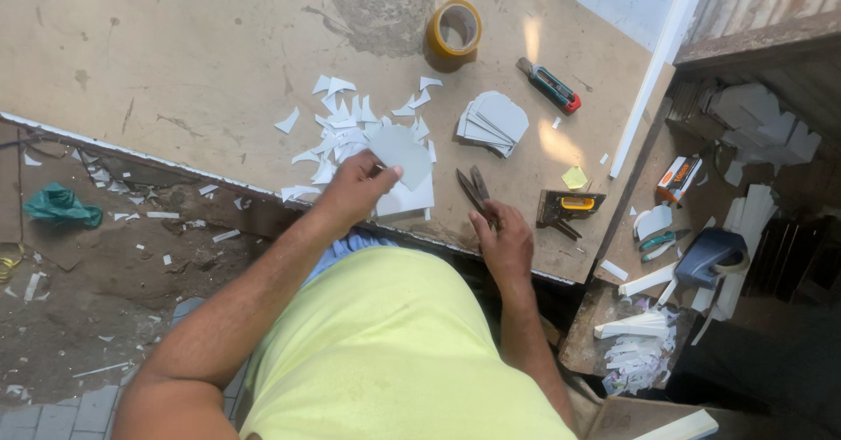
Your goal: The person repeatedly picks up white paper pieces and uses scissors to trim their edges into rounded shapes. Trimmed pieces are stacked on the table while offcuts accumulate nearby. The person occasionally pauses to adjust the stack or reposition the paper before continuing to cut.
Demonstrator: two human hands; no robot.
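- Near the front edge of the worn workbench (175,55), the left hand (355,190) pinches a grey card sheet (399,153), thumb on top and fingers closed on its lower left corner; the sheet lies over a white sheet (412,199).
- Just right of it, the right hand (501,243) is closed on the handles of dark scissors (473,186), whose blades point away from the person and lie on the bench.
- Behind the sheet, white offcuts (337,125) are scattered in a loose heap.
- To the right sits a stack of cut grey pieces (492,122).
- Farther back stand a roll of yellow tape (454,30) and a utility knife (549,84).
- Right of the scissors lies a yellow-and-black tool (569,205).
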